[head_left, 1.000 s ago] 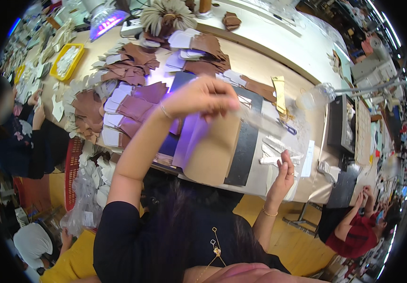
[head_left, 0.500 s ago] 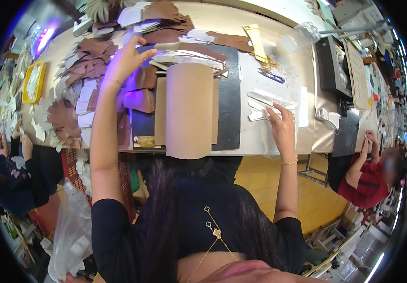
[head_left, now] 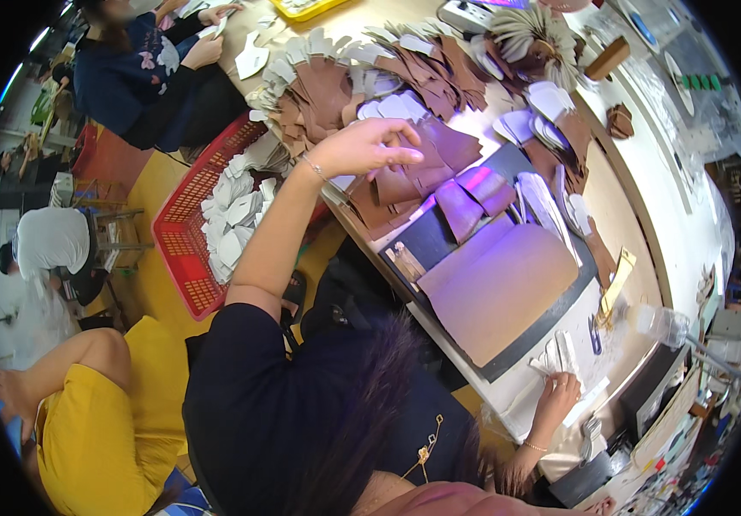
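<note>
My left hand [head_left: 376,148] hovers over brown pieces that look like leather [head_left: 413,176] spread at the table's left side. Its fingers are loosely bent and apart, and I see nothing in them. Near the table's front edge, the fingers of my right hand [head_left: 560,393] touch the ends of some white strips [head_left: 554,354]. Between the hands, a large curved tan sheet [head_left: 499,288] lies on a black board [head_left: 521,335]. Two folded brown pieces [head_left: 474,202], lit purple, rest behind it, next to a bundle of pale strips [head_left: 547,206].
A blue thread snipper [head_left: 594,335] and a yellow strip [head_left: 618,279] lie right of the board. A clear plastic cup [head_left: 650,325] stands beyond them. On the floor at left, a red basket [head_left: 173,232] holds white pieces. Another person [head_left: 143,77] sits at the far left.
The view has swung to the left, bringing the red basket into sight. My left hand has moved from the pale strips to the brown pieces; my right hand stays by the white strips.
</note>
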Tool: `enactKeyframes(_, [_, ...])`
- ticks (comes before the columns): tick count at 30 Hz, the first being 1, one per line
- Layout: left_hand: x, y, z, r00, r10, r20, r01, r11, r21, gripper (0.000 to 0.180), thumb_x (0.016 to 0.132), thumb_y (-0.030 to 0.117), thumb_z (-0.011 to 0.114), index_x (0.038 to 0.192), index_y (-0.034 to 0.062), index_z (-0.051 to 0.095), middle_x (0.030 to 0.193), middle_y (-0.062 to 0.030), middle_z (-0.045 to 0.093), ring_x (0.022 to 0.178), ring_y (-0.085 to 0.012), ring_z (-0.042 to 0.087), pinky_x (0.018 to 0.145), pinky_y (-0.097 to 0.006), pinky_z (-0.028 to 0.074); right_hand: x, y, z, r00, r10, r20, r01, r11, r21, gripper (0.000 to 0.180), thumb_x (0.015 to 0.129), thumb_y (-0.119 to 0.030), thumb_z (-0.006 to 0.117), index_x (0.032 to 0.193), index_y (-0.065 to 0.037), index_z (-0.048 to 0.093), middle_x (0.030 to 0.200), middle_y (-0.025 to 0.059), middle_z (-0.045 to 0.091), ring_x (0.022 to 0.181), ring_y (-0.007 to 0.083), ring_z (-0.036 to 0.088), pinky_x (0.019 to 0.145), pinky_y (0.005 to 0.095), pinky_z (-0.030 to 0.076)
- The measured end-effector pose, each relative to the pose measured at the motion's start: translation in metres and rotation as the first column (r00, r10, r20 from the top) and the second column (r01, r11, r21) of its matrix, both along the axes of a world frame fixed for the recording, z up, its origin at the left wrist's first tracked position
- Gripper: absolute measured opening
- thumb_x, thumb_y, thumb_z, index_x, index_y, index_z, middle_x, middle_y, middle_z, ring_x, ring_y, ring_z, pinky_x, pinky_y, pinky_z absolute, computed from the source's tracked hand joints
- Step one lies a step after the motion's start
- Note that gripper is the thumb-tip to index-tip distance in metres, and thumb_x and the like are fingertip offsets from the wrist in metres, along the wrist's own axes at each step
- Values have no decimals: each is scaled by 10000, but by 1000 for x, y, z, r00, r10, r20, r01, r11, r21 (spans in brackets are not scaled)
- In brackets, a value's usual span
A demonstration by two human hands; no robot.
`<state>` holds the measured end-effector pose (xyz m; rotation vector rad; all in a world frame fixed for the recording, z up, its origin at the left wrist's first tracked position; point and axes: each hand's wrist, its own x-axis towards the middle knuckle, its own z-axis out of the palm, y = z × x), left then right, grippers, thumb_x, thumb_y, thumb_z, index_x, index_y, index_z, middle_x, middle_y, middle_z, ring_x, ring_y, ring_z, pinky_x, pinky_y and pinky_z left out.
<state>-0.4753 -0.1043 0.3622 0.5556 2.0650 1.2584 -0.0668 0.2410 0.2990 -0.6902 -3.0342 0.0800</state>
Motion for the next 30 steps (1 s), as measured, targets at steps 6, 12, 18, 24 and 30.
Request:
enactKeyframes(6, [-42,-51,-10,946,317,-60,-322,940,-108,281,856,237,629,1045,33,584,694,-16,590,471,-56,511,388,-193,402,-2,-6,4,994,94,57,-96,994,43,138,735,-12,608,844,-41,528,830,106,536,826,302,515,816,406,369])
enactKeyframes(12, [-115,-46,-28,899,347,-266,-376,925,-65,254,848,183,633,1010,-11,605,783,-47,639,618,-95,595,499,-216,487,7,-7,11,983,67,169,-58,996,-61,137,763,-4,581,881,8,513,811,128,561,831,321,569,946,451,375])
enactKeyframes(18, [-194,17,-44,777,198,-598,-340,931,-134,186,817,135,639,930,-13,645,737,-58,648,606,-112,600,566,-249,498,10,1,26,914,54,403,95,936,-340,136,748,-4,579,883,-14,562,1224,275,513,896,313,586,984,519,355])
enactKeyframes(24, [-282,81,-75,664,127,-737,-354,921,-160,244,711,189,630,906,52,681,874,-175,669,851,-318,640,797,-364,498,20,26,23,801,-30,598,551,427,-717,173,670,14,714,784,-34,592,1374,273,355,768,184,644,675,251,511])
enactKeyframes(30, [-334,111,-116,683,114,-722,-376,902,-213,330,721,192,617,1014,40,626,946,-188,651,922,-342,621,815,-375,485,34,29,12,902,42,429,353,501,-790,139,675,33,708,681,-28,584,1498,235,104,915,151,629,672,251,520])
